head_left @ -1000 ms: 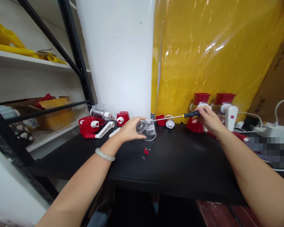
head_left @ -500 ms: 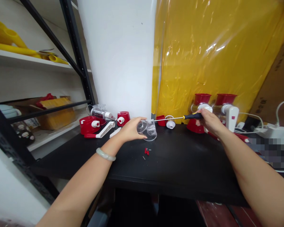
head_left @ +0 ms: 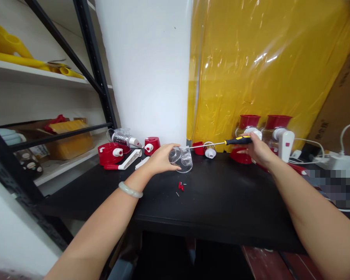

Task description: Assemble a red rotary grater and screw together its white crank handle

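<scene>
My left hand point(head_left: 162, 158) is closed round a clear plastic housing point(head_left: 186, 162), which lies on its side on the black table. From the right, my right hand point(head_left: 258, 149) grips the black and yellow handle of a long screwdriver point(head_left: 214, 145). The screwdriver's tip meets the upper right part of the housing; what it touches there is too small to make out. Small red pieces point(head_left: 181, 186) and a few thin metal bits point(head_left: 177, 194) lie on the table in front of the housing.
Red bases and white crank handles point(head_left: 131, 159) sit at the left, beside a red cone-shaped part point(head_left: 152, 146). A white-ended drum point(head_left: 210, 151) lies behind the screwdriver. Two red-topped graters point(head_left: 280, 134) stand at the right, near a white power strip point(head_left: 341, 161). A black-framed shelf point(head_left: 97, 66) borders the left.
My right hand has shifted slightly, raising the screwdriver's handle a little and turning it. My left hand and the housing have hardly moved.
</scene>
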Motion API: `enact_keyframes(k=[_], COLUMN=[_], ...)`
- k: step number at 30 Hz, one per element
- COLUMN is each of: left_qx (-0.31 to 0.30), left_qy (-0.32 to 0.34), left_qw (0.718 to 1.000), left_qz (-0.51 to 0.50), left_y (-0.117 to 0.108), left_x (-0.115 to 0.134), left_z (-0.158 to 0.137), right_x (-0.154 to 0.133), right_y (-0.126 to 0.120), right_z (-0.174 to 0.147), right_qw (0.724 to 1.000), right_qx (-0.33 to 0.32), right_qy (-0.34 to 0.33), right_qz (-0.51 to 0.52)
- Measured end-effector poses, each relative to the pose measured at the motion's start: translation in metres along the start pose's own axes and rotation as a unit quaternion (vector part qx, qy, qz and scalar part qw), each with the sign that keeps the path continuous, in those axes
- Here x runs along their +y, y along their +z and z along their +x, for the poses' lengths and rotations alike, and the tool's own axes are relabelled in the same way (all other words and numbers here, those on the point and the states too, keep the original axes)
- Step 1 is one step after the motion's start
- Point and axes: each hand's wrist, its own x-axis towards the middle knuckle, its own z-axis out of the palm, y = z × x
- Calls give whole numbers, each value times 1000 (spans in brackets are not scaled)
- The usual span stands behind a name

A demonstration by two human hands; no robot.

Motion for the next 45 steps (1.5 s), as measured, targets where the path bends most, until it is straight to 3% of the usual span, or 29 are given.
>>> enact_keyframes(k=[4,11,14,17,23,27,29,34,41,45], left_qx=[2,0,3,4,-6,-3,-1,-2,0,-2], left_qy=[-2,-7,0,-3,-5,-6,-3,5,5,2], left_qw=[1000,1000,1000,1000,1000,1000,1000,1000,1000,1000], left_qz=[-4,-16,-9,-4,-6,-6,-6,-3,-4,0], left_y=[1,0,0,0,-1,-1,-1,-1,0,1], left_x=[-1,2,3,2,5,6,5,5,4,3], left_z=[0,0,0,0,0,0,0,0,0,0], right_x=[-3,4,3,-1,-8,-10,-8,0,-3,-1], right_y=[5,-1,0,2,1,4,3,-2,3,2], right_z=[-3,0,3,1,-6,-5,-3,1,-5,-4], right_qw=[997,997,999,998,999,994,991,1000,995,1000], right_qx=[-35,27,30,-8,20,15,-3,5,-56,-4], right_qy=[-35,-34,-18,-34,-13,3,0,-9,-13,-5], right_qz=[53,-61,3,56,-41,109,132,8,78,-21])
